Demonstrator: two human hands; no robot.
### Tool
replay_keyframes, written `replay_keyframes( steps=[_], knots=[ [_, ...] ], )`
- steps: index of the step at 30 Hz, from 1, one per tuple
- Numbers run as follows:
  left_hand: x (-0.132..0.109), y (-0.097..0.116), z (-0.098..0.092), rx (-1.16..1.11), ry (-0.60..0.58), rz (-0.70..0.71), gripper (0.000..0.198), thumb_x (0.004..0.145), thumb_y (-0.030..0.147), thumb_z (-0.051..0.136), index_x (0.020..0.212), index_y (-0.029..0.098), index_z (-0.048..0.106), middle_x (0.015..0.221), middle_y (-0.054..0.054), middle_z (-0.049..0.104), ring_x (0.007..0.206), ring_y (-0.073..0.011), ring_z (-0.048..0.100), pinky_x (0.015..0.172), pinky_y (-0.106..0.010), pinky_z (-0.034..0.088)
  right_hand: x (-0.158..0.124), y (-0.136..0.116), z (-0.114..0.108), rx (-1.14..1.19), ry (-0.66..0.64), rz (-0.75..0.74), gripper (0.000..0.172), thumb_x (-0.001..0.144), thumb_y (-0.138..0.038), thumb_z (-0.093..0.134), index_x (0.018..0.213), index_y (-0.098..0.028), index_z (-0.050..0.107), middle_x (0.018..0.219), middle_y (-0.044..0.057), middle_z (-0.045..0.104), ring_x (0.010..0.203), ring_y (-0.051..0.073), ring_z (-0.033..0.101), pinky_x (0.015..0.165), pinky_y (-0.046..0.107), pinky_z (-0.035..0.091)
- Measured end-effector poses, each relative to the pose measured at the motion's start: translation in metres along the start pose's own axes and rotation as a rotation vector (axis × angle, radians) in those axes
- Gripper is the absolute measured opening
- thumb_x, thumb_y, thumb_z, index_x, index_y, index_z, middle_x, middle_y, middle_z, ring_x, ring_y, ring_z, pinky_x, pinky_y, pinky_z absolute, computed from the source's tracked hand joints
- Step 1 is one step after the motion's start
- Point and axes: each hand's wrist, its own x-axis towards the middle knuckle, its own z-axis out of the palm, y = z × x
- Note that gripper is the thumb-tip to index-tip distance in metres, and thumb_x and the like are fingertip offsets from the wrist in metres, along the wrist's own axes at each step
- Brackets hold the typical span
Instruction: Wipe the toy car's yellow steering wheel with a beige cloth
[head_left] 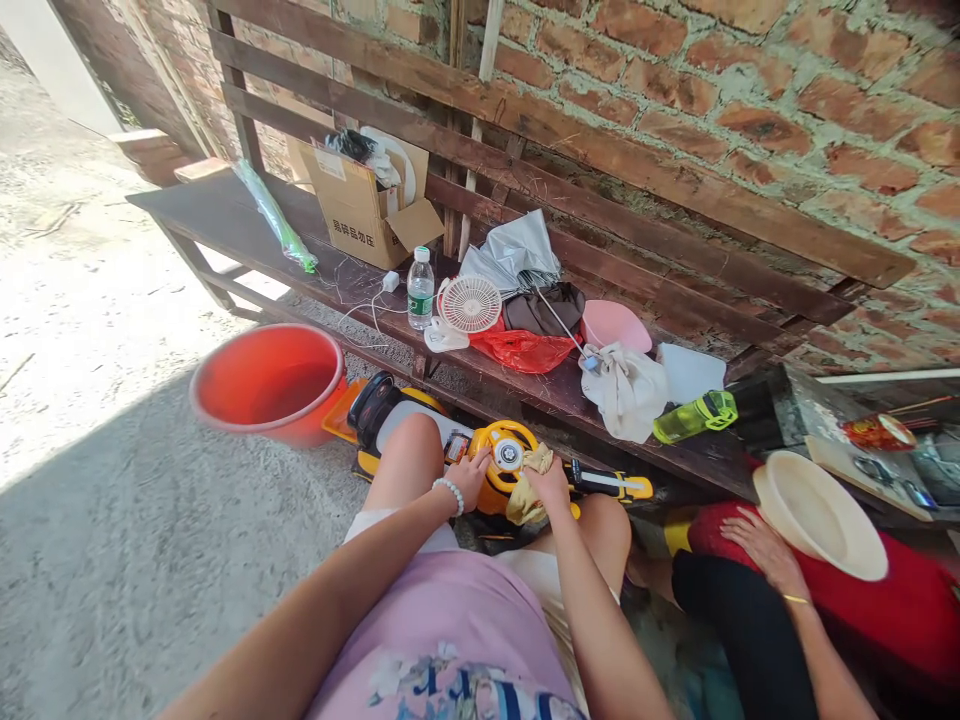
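A yellow toy steering wheel (497,432) with a white hub sits on a yellow and black ride-on toy vehicle (420,412) between my knees. On the left side of its rim rests my left hand (471,480), fingers curled on it, a pale bead bracelet at the wrist. My right hand (551,487) is closed on a yellowish cloth (527,508), which lies against the right side of the wheel and hangs below it. A black and yellow arm-like part (609,482) of the toy extends to the right of this hand.
A red basin (266,385) stands left of the toy. Along the wooden bench (352,290) are a cardboard box (352,205), water bottle (421,290), small fan (470,304), white bag (626,390) and green bottle (694,417). Another person's hand (766,550) is at right by a cream basin (821,515).
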Motion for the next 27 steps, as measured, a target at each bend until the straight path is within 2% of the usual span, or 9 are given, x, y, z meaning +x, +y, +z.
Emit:
replay_keyframes(
  steps=[3,7,12,18,23,27],
  knots=[
    [-0.002,0.001,-0.002,-0.004,0.012,0.002,0.098,0.073,0.02,0.073,0.159,0.021,0.025,0.169,-0.015,0.02,0.123,-0.0336,0.057,0.093,-0.043,0.058,-0.001,0.002,0.001,0.003,0.007,-0.003,0.06,0.083,-0.045,0.068,0.134,-0.02,0.049,0.121,0.013,0.071,0.113,0.027,0.069,0.088,0.031,0.052],
    [-0.002,0.001,-0.001,-0.016,0.013,0.011,0.104,0.071,0.025,0.078,0.159,0.021,0.024,0.168,-0.016,0.02,0.121,-0.0331,0.057,0.092,-0.043,0.058,0.001,-0.007,-0.01,-0.049,0.039,-0.045,0.06,0.082,-0.044,0.069,0.135,-0.021,0.05,0.125,0.013,0.069,0.112,0.028,0.068,0.088,0.033,0.051],
    [0.0,-0.001,0.005,-0.039,0.042,0.023,0.102,0.071,0.023,0.077,0.16,0.023,0.026,0.168,-0.015,0.02,0.121,-0.0332,0.056,0.093,-0.043,0.056,0.009,-0.033,-0.028,-0.238,0.061,-0.172,0.055,0.088,-0.042,0.063,0.138,-0.025,0.05,0.13,0.012,0.064,0.111,0.026,0.067,0.086,0.032,0.049],
    [-0.001,0.0,0.005,-0.019,0.044,0.006,0.098,0.074,0.023,0.074,0.16,0.017,0.027,0.168,-0.018,0.021,0.12,-0.0336,0.056,0.091,-0.043,0.056,0.02,-0.069,-0.039,-0.528,0.059,-0.32,0.042,0.096,-0.037,0.054,0.136,-0.026,0.052,0.128,0.012,0.061,0.108,0.025,0.065,0.084,0.032,0.047],
    [-0.003,0.002,0.001,-0.008,0.014,0.002,0.102,0.073,0.023,0.074,0.162,0.023,0.023,0.169,-0.014,0.017,0.122,-0.0334,0.055,0.09,-0.043,0.056,0.024,-0.093,-0.046,-0.836,0.069,-0.598,0.037,0.098,-0.017,0.046,0.134,-0.024,0.054,0.124,0.013,0.06,0.109,0.025,0.061,0.086,0.034,0.045],
    [-0.002,0.001,0.001,-0.011,0.006,-0.001,0.103,0.074,0.028,0.077,0.162,0.026,0.023,0.17,-0.014,0.017,0.122,-0.034,0.055,0.091,-0.044,0.056,0.02,-0.111,-0.042,-0.954,0.082,-0.809,0.038,0.1,-0.013,0.038,0.133,-0.022,0.054,0.123,0.014,0.06,0.108,0.026,0.058,0.089,0.036,0.043]
  ],
)
